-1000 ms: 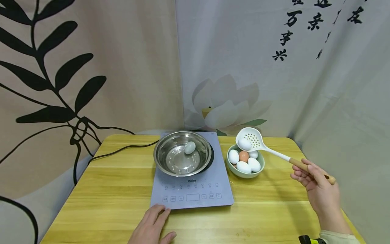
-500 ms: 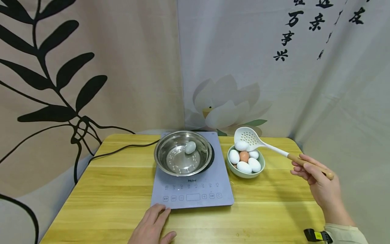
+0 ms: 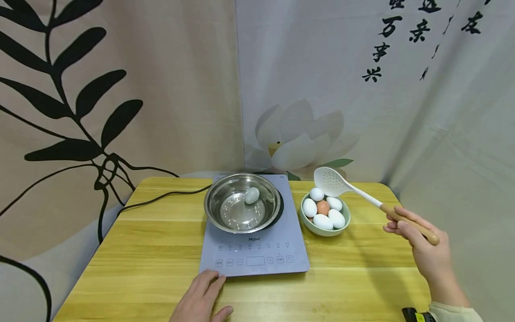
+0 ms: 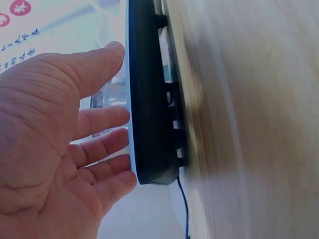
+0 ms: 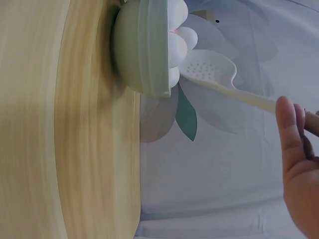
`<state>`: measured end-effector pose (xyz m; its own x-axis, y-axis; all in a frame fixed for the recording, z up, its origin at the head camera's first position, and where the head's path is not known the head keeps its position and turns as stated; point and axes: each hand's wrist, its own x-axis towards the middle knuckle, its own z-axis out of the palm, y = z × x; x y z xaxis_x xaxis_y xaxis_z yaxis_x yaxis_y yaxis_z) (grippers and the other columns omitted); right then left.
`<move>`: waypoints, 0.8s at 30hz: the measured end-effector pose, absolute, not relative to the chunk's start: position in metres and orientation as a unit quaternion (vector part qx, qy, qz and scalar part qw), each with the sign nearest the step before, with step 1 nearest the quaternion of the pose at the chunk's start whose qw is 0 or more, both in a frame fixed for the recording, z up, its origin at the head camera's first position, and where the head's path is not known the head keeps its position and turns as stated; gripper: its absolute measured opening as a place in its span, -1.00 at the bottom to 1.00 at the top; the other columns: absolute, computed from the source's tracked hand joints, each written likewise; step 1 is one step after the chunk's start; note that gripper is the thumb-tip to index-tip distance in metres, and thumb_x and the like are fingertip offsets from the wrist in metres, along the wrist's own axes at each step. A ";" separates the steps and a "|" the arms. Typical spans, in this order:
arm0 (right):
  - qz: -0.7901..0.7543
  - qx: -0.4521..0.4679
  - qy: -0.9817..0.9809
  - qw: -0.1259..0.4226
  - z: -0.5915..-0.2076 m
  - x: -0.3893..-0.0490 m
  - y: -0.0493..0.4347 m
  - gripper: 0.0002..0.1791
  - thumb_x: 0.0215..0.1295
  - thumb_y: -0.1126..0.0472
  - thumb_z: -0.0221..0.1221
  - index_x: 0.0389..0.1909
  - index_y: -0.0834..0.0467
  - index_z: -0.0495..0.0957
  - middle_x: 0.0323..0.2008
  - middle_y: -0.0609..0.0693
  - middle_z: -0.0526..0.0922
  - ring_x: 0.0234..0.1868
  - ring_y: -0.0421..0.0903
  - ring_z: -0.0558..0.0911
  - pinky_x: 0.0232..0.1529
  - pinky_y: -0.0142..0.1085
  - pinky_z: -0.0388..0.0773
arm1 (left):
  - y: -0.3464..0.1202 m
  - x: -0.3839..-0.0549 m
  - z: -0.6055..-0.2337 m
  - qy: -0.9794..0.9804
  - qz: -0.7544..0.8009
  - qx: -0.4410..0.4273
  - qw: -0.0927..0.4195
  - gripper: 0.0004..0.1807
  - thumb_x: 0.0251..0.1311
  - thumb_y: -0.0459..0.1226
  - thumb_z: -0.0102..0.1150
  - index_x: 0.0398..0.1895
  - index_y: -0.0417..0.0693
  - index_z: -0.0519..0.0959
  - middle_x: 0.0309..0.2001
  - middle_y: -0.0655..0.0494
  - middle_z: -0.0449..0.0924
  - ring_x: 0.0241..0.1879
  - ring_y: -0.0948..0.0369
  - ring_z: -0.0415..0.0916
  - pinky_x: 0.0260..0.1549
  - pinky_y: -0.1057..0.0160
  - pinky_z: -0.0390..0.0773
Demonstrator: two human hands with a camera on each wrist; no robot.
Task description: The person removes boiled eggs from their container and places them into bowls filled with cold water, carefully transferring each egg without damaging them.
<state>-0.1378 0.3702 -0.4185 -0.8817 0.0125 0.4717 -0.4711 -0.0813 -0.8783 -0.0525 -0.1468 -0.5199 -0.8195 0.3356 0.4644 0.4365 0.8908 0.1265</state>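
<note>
My right hand (image 3: pixel 426 246) grips the wooden handle of a white slotted spoon (image 3: pixel 330 181). The spoon's head is over the back of a pale green bowl (image 3: pixel 325 231) heaped with white eggs (image 3: pixel 322 222) and a brown egg (image 3: pixel 322 207). No egg lies on the spoon. In the right wrist view the perforated head (image 5: pixel 209 67) leans just beside the eggs. My left hand (image 3: pixel 201 297) has its fingertips at the front left edge of the induction cooktop (image 3: pixel 253 250), fingers relaxed. On the cooktop stands a steel pot (image 3: pixel 241 230), in which a single white egg (image 3: pixel 251 195) shows.
A black power cord (image 3: pixel 173 193) runs from behind the cooktop over the wooden table (image 3: pixel 153 250) to the left. Printed curtains (image 3: pixel 314 89) hang behind the table. Small wet drops (image 3: pixel 322 308) dot the table's front right area.
The white egg that was on the slotted spoon now lies at the back of the bowl. The spoon's head dipped left, then shifted back right, bare. The left hand stayed in place.
</note>
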 end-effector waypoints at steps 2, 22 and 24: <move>0.706 0.168 -0.662 0.184 -0.418 -0.135 0.368 -0.57 0.56 0.60 -0.04 0.36 0.69 0.34 0.08 0.08 0.83 -0.12 -0.11 0.86 0.04 -0.32 0.78 | -0.147 -0.053 -0.520 -0.946 -0.114 -0.205 0.223 -0.26 -0.09 0.16 0.65 0.08 -0.11 0.74 0.14 0.13 0.56 0.17 0.16 0.55 0.11 0.12 0.73; 0.833 0.284 -0.429 0.206 -0.405 -0.115 0.293 -0.52 0.56 0.66 -0.41 0.33 0.76 0.29 -0.01 0.53 0.73 -0.09 0.19 0.83 -0.02 -0.04 0.83 | -0.148 -0.053 -0.524 -0.944 -0.108 -0.207 0.235 -0.25 -0.09 0.18 0.65 0.09 -0.10 0.74 0.16 0.11 0.57 0.19 0.14 0.56 0.13 0.12 0.71; 0.802 0.300 -0.468 0.218 -0.404 -0.114 0.274 -0.53 0.50 0.71 -0.36 0.31 0.77 0.30 0.00 0.49 0.75 -0.08 0.14 0.84 0.01 -0.09 0.83 | -0.148 -0.053 -0.524 -0.944 -0.108 -0.206 0.233 -0.24 -0.09 0.18 0.64 0.09 -0.11 0.73 0.16 0.11 0.56 0.20 0.14 0.56 0.15 0.11 0.70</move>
<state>-0.1143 0.2737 -0.4041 -0.7252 0.0697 0.6850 -0.6305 -0.4671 -0.6199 -0.0532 -0.1475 -0.5244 -0.8059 0.3388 0.4855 0.4399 0.8915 0.1083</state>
